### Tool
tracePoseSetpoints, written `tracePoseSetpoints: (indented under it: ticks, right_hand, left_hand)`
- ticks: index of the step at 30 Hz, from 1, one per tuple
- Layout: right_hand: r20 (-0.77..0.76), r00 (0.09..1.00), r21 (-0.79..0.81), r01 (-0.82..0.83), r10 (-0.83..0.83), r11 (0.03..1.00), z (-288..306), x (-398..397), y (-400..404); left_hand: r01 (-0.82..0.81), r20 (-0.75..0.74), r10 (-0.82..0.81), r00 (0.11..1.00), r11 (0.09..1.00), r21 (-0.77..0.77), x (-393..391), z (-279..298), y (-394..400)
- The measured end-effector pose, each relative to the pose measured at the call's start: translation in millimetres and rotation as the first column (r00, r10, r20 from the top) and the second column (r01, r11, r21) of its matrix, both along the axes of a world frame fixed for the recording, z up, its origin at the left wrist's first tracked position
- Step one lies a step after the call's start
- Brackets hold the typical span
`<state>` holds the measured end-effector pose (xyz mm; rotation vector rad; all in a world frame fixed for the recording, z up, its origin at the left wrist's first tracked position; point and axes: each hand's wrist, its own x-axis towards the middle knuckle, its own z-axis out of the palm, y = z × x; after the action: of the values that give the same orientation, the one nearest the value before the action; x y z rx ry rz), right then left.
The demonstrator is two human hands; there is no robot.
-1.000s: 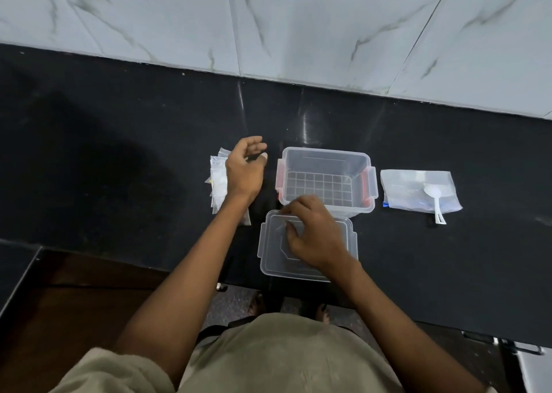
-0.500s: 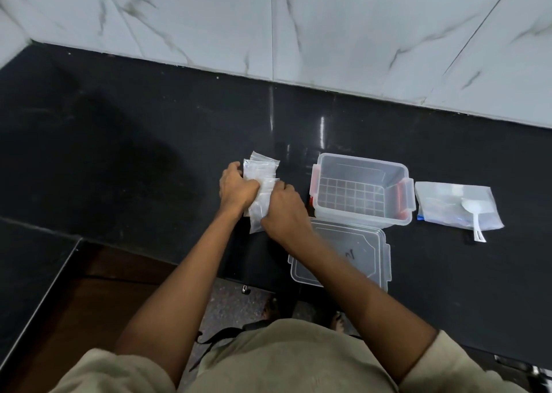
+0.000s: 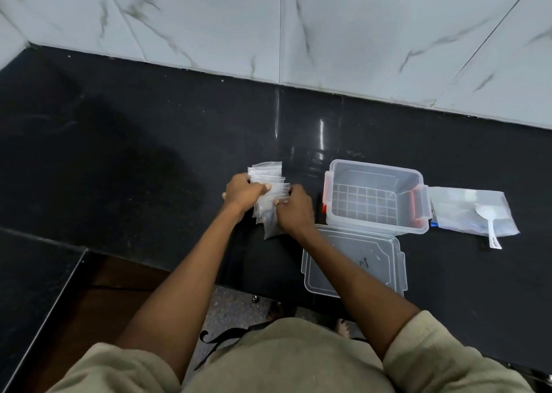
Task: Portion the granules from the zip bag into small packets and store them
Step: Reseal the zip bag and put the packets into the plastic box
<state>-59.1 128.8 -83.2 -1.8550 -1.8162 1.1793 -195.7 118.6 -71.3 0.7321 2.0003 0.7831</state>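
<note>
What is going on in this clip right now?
A person stands at a black counter and holds a stack of small clear packets with both hands: the left hand grips one side and the right hand pinches the other. Beside them sits an open clear storage box with red latches, nothing visible inside, its lid lying in front of it. The zip bag lies flat to the right with a white plastic spoon on top, untouched.
</note>
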Motion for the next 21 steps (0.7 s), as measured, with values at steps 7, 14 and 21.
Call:
tracePoseSetpoints:
  ticks: [7,14,21]
  right_hand:
    - [-0.110,0.992,0.201,-0.035,0.058,0.979,11.1,1.8,-6.3]
    - [-0.301,0.950,0.354,0.032,0.082,0.935,46.3,14.2,-19.5]
    - [-0.488,0.872,0.296,0.214,-0.045,0.931,88.2,68.0,-12.9]
  left_hand:
    - [-0.184,0.310,0.100,0.946,0.950,0.254,8.4,13.7,-19.7]
    - [-0.428,0.545,0.208,0.812,0.847,0.316,26.7,55.5,-19.2]
    - [-0.340,0.468,0.143,0.872,0.865,0.370,67.8,83.3,0.0]
